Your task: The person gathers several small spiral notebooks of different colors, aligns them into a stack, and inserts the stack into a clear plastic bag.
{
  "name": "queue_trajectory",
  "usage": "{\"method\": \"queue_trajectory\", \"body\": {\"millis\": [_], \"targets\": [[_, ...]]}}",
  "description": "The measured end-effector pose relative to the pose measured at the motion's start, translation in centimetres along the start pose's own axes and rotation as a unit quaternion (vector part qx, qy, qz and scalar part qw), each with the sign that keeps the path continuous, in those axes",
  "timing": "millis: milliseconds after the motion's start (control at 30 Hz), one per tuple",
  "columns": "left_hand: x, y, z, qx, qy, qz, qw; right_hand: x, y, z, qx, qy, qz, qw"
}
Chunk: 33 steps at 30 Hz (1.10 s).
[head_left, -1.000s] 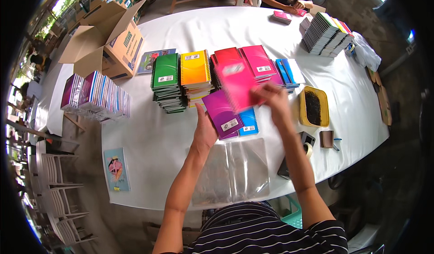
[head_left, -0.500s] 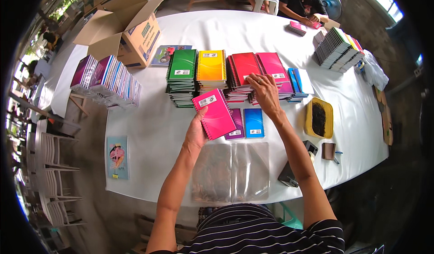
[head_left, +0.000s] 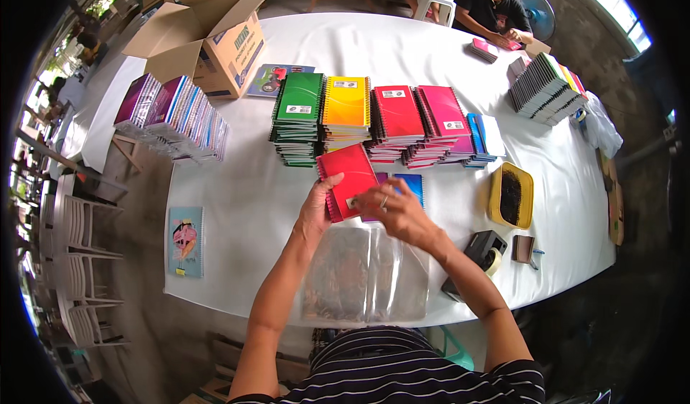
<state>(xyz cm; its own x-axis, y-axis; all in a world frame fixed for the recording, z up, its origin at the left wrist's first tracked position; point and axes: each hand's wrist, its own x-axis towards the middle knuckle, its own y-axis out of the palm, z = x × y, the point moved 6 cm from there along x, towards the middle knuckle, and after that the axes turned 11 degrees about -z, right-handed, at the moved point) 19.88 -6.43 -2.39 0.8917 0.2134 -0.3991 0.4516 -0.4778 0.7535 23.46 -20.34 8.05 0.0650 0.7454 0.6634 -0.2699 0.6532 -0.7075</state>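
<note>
- Since half a second ago, the right hand (head_left: 404, 216) has moved back from the red stack (head_left: 397, 113) to the left hand (head_left: 314, 206), where a red notebook (head_left: 346, 172) now shows in place of the pink notebook.
- Far left on the white desk (head_left: 244, 224): wrapped books (head_left: 180, 120) stand in a row, with a teal notebook (head_left: 185, 242) lying nearer the person.
- Behind them, an open box (head_left: 233, 57); just right of it, a picture book (head_left: 277, 80) lies flat.
- Next come the green stack (head_left: 298, 106) and the yellow stack (head_left: 346, 102).
- In front of these, the left hand grips the red notebook by its spiral edge, thumb on the cover; the notebook is tilted, above the desk.
- Below it, clear plastic (head_left: 370, 274) lies at the desk's near edge.
- The right hand, fingers bent, is over the notebook's lower right corner; whether it pinches cannot be told.
- Partly hidden behind that hand lie a purple notebook (head_left: 382, 178) and a blue notebook (head_left: 412, 186).
- Further right: the pink stack (head_left: 440, 109), the blue stack (head_left: 489, 136), a tape dispenser (head_left: 480, 247) and a yellow tub (head_left: 527, 195) of dark bits.
</note>
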Motion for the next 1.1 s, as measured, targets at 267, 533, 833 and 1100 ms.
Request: {"method": "queue_trajectory", "body": {"millis": [267, 533, 833, 1100], "targets": [[-1.2, -2.9, -3.7, -0.006, 0.098, -0.064, 0.993, 8.7, 1.9, -10.0, -0.07, 0.1, -0.112, 0.986], [-3.8, -5.2, -4.7, 0.001, 0.11, -0.047, 0.993, 8.1, 3.5, -9.4, -0.197, 0.067, -0.112, 0.972], [-3.3, -4.6, -2.9, 0.018, 0.118, -0.077, 0.99, 2.3, 6.0, -4.3, 0.174, 0.454, 0.031, 0.873], [-1.0, -5.3, -4.2, -0.001, 0.094, -0.076, 0.993, 8.9, 4.6, -10.6, -0.224, 0.04, -0.136, 0.964]]}}
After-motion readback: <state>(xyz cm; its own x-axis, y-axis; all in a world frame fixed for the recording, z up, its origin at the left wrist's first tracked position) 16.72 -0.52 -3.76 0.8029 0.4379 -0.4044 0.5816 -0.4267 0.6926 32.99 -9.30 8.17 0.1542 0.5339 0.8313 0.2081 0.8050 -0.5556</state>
